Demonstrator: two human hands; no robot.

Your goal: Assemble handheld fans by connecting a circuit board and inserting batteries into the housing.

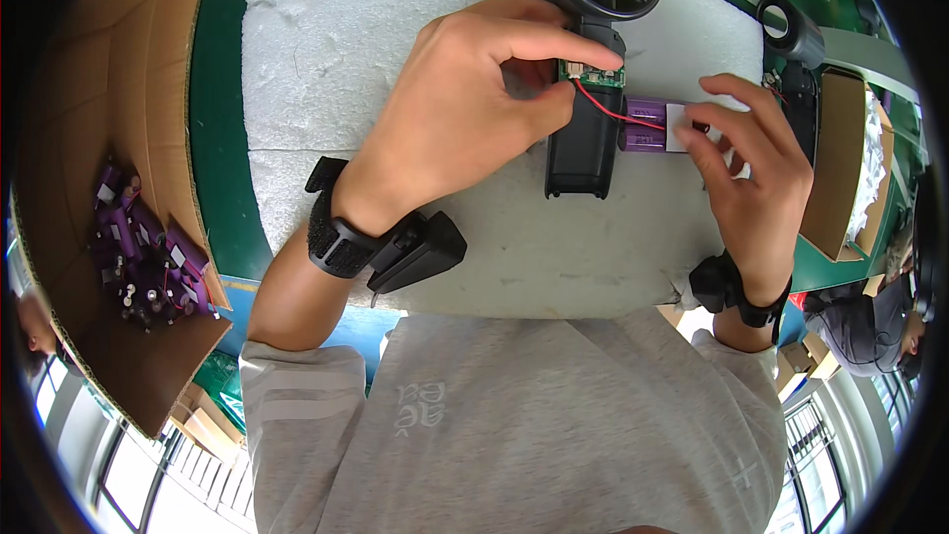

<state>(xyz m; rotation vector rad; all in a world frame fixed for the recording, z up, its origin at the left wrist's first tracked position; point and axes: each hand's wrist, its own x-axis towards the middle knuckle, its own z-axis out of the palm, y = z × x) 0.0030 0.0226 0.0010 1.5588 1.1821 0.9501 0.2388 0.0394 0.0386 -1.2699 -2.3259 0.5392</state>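
A black handheld fan [579,153] lies on the foam sheet, its round head at the far end and its handle toward me. At its neck a green circuit board [598,77] is exposed. My left hand [465,99] grips the fan there, index fingertip at the board and thumb against the handle's left side. From the board a red wire [605,109] runs right to a purple battery pack [646,127] with a white label. The pack lies just right of the handle. My right hand [751,143] pinches its right end between thumb and fingertips.
At left stands an open cardboard box [148,89] holding several purple battery packs [124,227]. Another black fan [796,40] lies at the far right, beside a smaller carton [835,158] with white lining. The white foam sheet [336,59] covers the green table. People are at both sides.
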